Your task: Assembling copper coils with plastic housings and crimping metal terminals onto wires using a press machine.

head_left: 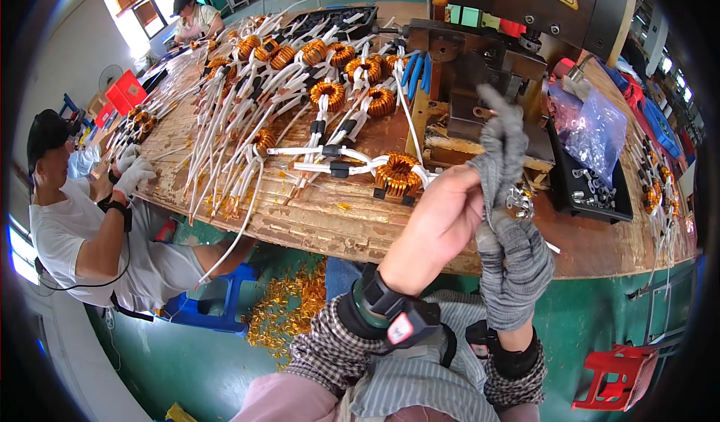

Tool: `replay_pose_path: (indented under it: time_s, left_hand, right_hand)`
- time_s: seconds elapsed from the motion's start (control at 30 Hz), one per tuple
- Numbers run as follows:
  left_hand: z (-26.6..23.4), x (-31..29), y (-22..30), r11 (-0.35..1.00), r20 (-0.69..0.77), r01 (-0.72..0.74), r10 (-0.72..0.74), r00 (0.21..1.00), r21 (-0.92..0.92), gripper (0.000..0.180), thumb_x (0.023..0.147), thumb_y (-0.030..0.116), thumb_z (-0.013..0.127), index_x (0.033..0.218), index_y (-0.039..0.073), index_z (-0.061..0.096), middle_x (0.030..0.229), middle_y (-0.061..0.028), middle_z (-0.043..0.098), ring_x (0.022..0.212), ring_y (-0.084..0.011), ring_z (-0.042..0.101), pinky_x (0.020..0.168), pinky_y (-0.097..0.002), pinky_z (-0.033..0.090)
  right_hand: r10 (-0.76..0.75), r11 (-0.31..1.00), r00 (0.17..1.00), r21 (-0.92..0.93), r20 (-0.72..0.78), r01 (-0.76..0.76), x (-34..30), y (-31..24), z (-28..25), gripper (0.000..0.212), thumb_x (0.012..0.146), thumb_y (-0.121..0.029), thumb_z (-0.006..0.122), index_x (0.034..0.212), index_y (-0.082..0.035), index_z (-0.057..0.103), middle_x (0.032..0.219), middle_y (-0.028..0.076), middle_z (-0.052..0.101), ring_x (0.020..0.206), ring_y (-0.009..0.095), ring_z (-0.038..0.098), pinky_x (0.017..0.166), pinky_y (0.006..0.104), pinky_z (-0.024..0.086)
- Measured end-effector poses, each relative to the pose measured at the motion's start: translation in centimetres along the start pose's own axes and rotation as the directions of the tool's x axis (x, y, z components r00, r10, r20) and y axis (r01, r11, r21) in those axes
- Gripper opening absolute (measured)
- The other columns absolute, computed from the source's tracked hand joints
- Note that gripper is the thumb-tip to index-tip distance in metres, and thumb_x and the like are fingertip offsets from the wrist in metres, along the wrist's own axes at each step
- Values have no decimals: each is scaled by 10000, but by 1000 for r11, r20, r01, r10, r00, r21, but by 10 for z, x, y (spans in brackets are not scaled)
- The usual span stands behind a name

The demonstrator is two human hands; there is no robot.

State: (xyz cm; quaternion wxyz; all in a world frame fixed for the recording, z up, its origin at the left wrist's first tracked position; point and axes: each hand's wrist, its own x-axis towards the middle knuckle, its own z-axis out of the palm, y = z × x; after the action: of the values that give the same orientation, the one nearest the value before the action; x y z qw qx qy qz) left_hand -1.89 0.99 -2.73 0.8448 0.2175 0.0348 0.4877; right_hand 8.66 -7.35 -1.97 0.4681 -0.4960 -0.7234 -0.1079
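My left hand (454, 201) is bare at the wrist and back. A grey knit glove (504, 141) covers or hangs from its fingers, which are hidden and smeared by motion. My right hand (517, 264), in a matching grey glove, is closed at the edge of that left glove. Just left of my hands lies a copper-wound ring coil (397, 173) with white leads and black sleeves. Beyond them stands a dark press machine (491, 84), with a small metal terminal (484, 112) at its die. Some metal terminals (519, 201) show behind my right hand.
Many coils (328, 94) with white leads cover the wooden table (337, 231). Blue-handled tools (415, 73) sit beside the press. At right, a black tray (592, 204) holds terminals and a plastic bag (596, 133). A co-worker (97, 227) sits at left; another person (196, 21) is farther back.
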Motion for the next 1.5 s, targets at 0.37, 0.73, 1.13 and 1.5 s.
replay_pose_path:
  time_s: [0.37, 0.73, 1.13, 1.5]
  left_hand:
    - [-8, -7, -14, 912, -241, -328, 386, 891, 246, 280, 889, 160, 512, 1099, -24, 536, 1065, -75, 587, 929, -167, 578, 842, -310, 470]
    - [6, -2, 6, -204, 352, -287, 512, 783, 936, 184, 747, 128, 603, 888, 10, 616, 825, -140, 605, 745, -300, 548, 659, -354, 426]
    - [-39, -81, 1, 113, 170, -223, 361, 917, 968, 421, 795, 46, 555, 1204, -28, 482, 1200, -149, 528, 1082, -255, 522, 940, -327, 387]
    - [23, -17, 1, 814, 101, -408, 404, 909, 414, 376, 887, 146, 515, 1231, 31, 415, 1270, -103, 478, 1111, -265, 508, 1007, -361, 353]
  right_hand:
    - [-101, 977, 985, 198, 141, 72, -17, 4, 8, 223, 717, -122, 708, 912, -94, 603, 734, 81, 619, 601, 269, 574, 531, 358, 450]
    - [17, 1000, 977, -9, 214, -16, 2, -1, 15, 254, 757, -257, 680, 912, -77, 590, 786, 103, 601, 649, 274, 581, 572, 366, 459]
    - [-207, 977, 925, 120, 318, 177, -18, -11, 20, 353, 756, -354, 651, 993, -101, 586, 787, 75, 596, 630, 239, 557, 518, 374, 412]
    - [-207, 964, 808, -25, 552, 264, -11, -7, 31, 274, 799, -323, 540, 915, -75, 555, 719, 86, 571, 605, 247, 559, 509, 388, 429]
